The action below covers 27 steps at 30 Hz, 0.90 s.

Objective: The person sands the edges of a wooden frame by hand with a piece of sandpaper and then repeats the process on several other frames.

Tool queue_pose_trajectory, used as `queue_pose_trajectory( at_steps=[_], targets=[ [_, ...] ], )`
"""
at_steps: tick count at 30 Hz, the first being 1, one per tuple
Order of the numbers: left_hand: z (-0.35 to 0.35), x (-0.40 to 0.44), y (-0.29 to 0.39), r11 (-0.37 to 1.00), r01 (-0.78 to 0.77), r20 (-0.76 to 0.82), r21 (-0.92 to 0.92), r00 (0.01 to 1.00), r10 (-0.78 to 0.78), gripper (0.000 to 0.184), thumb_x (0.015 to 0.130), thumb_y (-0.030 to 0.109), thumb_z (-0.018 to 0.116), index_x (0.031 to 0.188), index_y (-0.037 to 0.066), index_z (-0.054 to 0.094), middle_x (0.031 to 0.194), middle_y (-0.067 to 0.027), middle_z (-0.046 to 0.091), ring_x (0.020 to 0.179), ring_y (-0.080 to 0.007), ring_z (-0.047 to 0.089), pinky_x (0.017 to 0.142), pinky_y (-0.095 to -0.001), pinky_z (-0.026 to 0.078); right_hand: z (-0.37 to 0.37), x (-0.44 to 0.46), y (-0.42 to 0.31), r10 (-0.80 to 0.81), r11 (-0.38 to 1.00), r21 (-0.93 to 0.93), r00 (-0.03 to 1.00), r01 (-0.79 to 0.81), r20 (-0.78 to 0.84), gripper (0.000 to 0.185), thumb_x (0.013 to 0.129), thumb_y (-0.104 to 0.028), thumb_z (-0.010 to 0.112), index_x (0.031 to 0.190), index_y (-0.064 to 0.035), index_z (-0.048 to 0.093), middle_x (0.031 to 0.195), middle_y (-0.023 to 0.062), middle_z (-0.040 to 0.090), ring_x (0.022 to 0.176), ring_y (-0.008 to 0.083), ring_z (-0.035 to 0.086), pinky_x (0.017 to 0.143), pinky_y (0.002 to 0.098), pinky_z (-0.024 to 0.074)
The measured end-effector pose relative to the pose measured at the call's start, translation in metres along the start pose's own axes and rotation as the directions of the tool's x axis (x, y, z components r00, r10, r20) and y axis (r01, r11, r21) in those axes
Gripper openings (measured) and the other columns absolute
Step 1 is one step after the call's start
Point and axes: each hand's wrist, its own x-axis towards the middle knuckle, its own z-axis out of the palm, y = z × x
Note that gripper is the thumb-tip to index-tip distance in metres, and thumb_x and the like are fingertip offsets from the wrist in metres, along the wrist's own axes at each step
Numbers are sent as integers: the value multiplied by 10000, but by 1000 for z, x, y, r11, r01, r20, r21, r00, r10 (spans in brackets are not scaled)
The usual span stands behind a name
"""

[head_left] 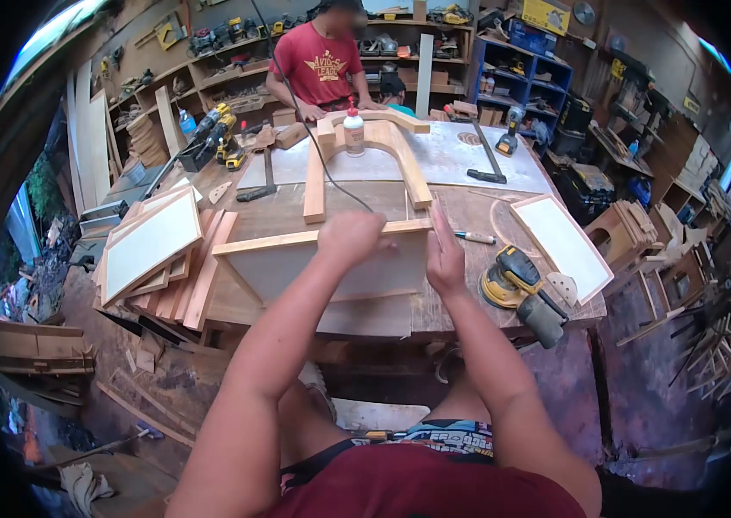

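Observation:
A wooden frame with a pale panel stands tilted on the workbench in front of me, its light wood top rail facing up. My left hand is closed over the top rail near its middle; whatever lies under the curled fingers is hidden. At the frame's right corner, my right hand grips the side with its fingers pointing up. An orange-and-black sander rests to the right of that hand, and a marker-like tool lies just behind it.
Similar framed panels are stacked left, and another panel lies right. Beyond my hands are curved wooden pieces, a glue bottle and a hammer. A co-worker in a red shirt stands opposite. A black cable hangs across.

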Motion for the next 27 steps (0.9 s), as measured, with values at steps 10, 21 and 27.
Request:
queue_pose_trajectory(
  at_steps=[10, 21, 27],
  targets=[
    [-3, 3, 2, 1000, 14, 37, -7, 999, -14, 445, 818, 512, 747, 919, 81, 709, 873, -146, 723, 868, -351, 705, 777, -474, 554, -37, 45, -28, -199, 765, -400, 775, 505, 599, 458, 884, -36, 517, 1338, -67, 569, 1454, 153, 534, 1402, 306, 460, 1175, 491, 336],
    [-3, 2, -1, 1000, 16, 38, -12, 999, -16, 453, 815, 525, 745, 926, 89, 697, 895, -138, 723, 891, -352, 704, 780, -477, 551, -41, 41, -29, -192, 768, -386, 758, 512, 624, 469, 921, -49, 472, 1384, -84, 543, 1458, 145, 537, 1405, 303, 459, 1197, 496, 307],
    [1, 2, -3, 1000, 10, 37, -13, 999, -9, 458, 815, 523, 743, 957, 90, 695, 896, -148, 722, 887, -356, 703, 770, -481, 548, -59, 30, -9, -140, 833, -409, 856, 374, 498, 490, 900, -53, 539, 1389, -79, 543, 1442, 157, 549, 1378, 322, 485, 1172, 489, 348]
  ],
)
